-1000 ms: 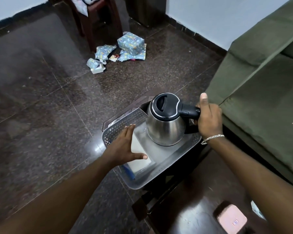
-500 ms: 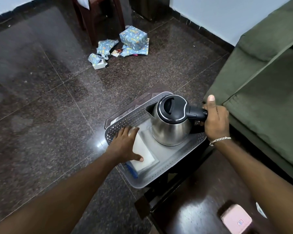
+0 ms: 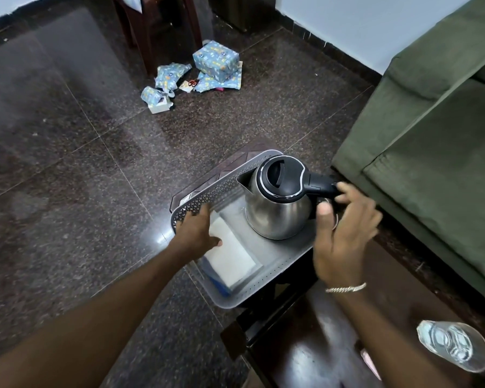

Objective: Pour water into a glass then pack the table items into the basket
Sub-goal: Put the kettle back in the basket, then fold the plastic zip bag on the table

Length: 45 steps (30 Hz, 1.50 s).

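A steel kettle (image 3: 277, 211) with a black lid and handle stands in the grey perforated basket (image 3: 207, 194), toward its far right. A white flat pack (image 3: 230, 256) lies in the basket's near left, over something blue. My left hand (image 3: 196, 233) rests flat on that pack beside the basket's left wall. My right hand (image 3: 342, 228) is blurred, fingers spread, just off the kettle's handle and holding nothing. A clear glass (image 3: 454, 348) stands on the dark wooden table (image 3: 319, 354) at the lower right.
The basket sits on a dark stool-like stand at the table's far end. A green sofa (image 3: 431, 152) runs along the right. Blue wrapped parcels and scissors (image 3: 202, 71) lie on the polished stone floor near a wooden chair. A pink object (image 3: 371, 365) peeks behind my right forearm.
My right hand has let go of the kettle's handle and drawn back, opening. The kettle now stands in the basket. My left hand stays on the white pack. The view has tilted, revealing the glass.
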{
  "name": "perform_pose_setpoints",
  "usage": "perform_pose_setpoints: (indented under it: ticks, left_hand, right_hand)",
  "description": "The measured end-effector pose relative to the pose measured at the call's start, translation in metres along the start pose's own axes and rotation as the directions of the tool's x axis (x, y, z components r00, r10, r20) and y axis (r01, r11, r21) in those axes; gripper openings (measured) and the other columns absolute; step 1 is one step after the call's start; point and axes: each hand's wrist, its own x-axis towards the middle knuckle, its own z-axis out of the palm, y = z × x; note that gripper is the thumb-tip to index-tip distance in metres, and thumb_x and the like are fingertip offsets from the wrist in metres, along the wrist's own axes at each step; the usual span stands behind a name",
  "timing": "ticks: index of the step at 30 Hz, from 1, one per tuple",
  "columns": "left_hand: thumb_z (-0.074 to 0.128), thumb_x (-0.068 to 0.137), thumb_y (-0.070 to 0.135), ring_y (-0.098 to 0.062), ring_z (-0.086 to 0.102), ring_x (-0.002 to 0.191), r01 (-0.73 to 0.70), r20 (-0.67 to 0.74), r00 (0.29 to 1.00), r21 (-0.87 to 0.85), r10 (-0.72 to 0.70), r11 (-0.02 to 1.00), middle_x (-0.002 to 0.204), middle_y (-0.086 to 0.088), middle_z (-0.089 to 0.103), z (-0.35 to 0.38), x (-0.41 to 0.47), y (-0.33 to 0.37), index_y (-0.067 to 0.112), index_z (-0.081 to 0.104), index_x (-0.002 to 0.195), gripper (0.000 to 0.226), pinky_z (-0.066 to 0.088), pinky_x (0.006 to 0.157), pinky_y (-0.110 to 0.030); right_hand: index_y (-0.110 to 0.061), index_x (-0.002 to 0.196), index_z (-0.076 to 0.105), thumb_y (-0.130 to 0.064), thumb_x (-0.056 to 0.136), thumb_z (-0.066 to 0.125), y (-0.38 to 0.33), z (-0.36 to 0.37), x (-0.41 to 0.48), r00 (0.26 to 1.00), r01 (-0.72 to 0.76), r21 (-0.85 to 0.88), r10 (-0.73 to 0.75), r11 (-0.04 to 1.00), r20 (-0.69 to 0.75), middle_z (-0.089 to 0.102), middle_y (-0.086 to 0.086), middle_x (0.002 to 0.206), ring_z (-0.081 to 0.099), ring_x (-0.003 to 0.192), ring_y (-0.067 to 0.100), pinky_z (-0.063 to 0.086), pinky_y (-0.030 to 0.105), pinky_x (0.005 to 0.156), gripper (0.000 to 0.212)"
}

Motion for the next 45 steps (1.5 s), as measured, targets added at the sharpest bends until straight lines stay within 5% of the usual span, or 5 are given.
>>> perform_pose_setpoints:
  ticks: [11,17,24,38,45]
  left_hand:
    - [0.082,0.082,0.021,-0.029,0.073,0.091,0.025,0.013,1.000,-0.296,-0.022,0.955,0.093,-0.008,0.077,-0.044,-0.029,0.016,0.010,0.076,0.100,0.022,0.054,0.076,-0.035]
    - [0.086,0.073,0.032,-0.043,0.074,0.091,0.164,0.203,0.978,-0.626,-0.043,0.762,0.096,-0.025,0.077,-0.060,-0.061,0.046,-0.001,0.073,0.101,0.045,0.058,0.091,-0.057]
    - [0.065,0.065,0.085,-0.023,0.073,0.075,0.214,0.349,0.921,-0.826,0.175,0.521,0.087,-0.015,0.075,-0.057,-0.123,0.129,0.027,0.074,0.088,0.063,0.047,0.071,-0.032]
    - [0.071,0.096,0.020,-0.016,0.066,0.072,-0.019,0.406,0.794,-0.727,0.452,0.686,0.070,-0.003,0.064,0.080,-0.199,0.334,0.002,0.060,0.082,0.026,0.061,0.080,-0.043]
    - [0.070,0.097,0.018,-0.033,0.073,0.084,-0.155,0.370,0.769,-0.684,0.522,0.713,0.094,-0.024,0.076,0.124,-0.215,0.388,-0.002,0.070,0.096,0.020,0.057,0.084,-0.063]
  right_hand:
    - [-0.021,0.147,0.039,-0.067,0.081,0.059,-0.056,0.044,-0.109,0.650,0.169,-0.017,-0.098,0.985,0.754,0.046,0.000,0.143,0.048,0.126,0.022,0.046,0.040,0.103,0.082]
    - [-0.015,0.137,0.058,-0.026,0.088,0.061,-0.057,0.014,-0.098,0.751,0.023,0.069,-0.063,0.997,0.658,0.065,0.001,0.129,0.064,0.114,0.022,0.052,0.036,0.097,0.051]
    - [-0.040,0.077,0.058,-0.022,0.094,0.065,-0.031,-0.072,-0.090,0.851,-0.336,0.163,0.224,0.928,0.475,0.056,-0.018,0.059,0.054,0.056,0.000,0.037,0.011,0.054,0.026]
    - [-0.040,0.063,0.058,-0.047,0.095,0.055,0.061,-0.241,-0.103,0.773,-0.631,0.341,0.601,0.697,0.201,0.045,-0.016,0.050,0.041,0.049,0.000,0.031,0.011,0.051,0.033]
    - [-0.022,0.060,0.059,-0.018,0.102,0.059,0.138,-0.315,-0.124,0.659,-0.667,0.444,0.752,0.598,-0.022,0.052,-0.016,0.058,0.044,0.056,0.003,0.037,0.026,0.057,0.042]
